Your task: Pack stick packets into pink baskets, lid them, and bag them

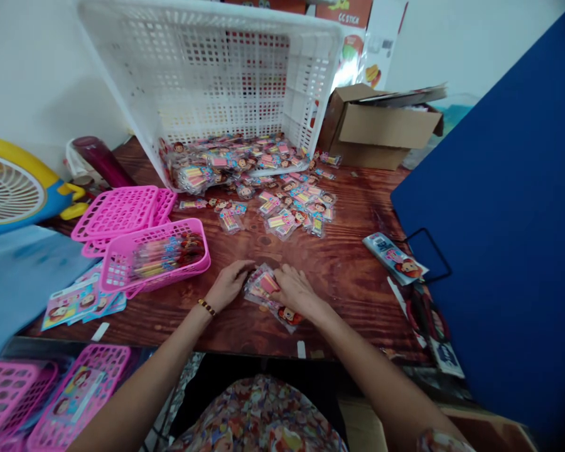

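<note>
My left hand (pixel 231 280) and my right hand (pixel 294 290) rest on the wooden table (pixel 348 263) close to its near edge. Both have their fingers curled around a small stack of clear cartoon-printed packets (pixel 262 285) lying between them. A bead bracelet circles my left wrist. Farther back, a heap of the same packets (pixel 282 194) spills out of a large white plastic basket (pixel 207 75) tipped on its side. To the left of my hands a pink basket (pixel 155 254) holds a row of packets.
More pink baskets (pixel 117 213) are stacked behind the filled one, and others (pixel 51 395) sit low at the left. Printed cards (pixel 78 302) lie at the table's left edge. A cardboard box (pixel 381 125) stands at the back right, a blue panel (pixel 508 220) on the right, a fan (pixel 14 188) on the left.
</note>
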`<state>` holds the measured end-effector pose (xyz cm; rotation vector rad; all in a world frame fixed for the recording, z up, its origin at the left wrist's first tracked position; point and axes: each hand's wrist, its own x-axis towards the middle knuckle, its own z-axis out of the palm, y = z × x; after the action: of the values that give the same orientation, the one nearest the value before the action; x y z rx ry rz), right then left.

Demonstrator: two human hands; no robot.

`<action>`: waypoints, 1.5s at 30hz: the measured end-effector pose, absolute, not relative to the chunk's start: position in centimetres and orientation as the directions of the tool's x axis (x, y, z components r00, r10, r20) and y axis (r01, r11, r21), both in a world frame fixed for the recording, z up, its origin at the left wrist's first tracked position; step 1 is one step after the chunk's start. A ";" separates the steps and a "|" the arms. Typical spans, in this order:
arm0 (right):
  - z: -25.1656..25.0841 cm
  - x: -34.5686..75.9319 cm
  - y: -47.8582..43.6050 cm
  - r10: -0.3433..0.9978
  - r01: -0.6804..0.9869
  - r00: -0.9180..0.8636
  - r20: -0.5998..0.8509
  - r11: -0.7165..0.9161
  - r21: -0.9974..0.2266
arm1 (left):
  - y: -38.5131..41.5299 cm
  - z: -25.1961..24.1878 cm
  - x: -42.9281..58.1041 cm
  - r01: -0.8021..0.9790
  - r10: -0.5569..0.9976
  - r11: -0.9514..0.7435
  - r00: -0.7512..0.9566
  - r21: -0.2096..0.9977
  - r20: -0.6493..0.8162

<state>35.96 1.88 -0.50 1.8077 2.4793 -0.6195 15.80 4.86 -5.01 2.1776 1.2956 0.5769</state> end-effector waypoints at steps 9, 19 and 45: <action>-0.1 37.3 -2.6 0.917 0.934 -0.285 -0.280 0.201 -0.294 | 8.9 -3.5 20.3 0.656 0.770 -0.497 0.635 0.568 -0.059; -2.8 43.0 -2.8 0.943 0.739 -0.035 -0.332 -0.199 -0.643 | 6.1 -4.0 18.3 0.600 0.910 -0.187 0.405 0.778 -0.093; 1.7 34.7 0.8 0.944 0.940 -0.303 -0.128 0.274 -0.203 | 0.8 -1.6 17.7 0.644 0.800 -0.593 0.541 0.483 0.260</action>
<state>34.72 0.82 1.71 1.8648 2.5217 -0.3804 17.72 0.81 -1.59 2.4516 1.1917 0.6604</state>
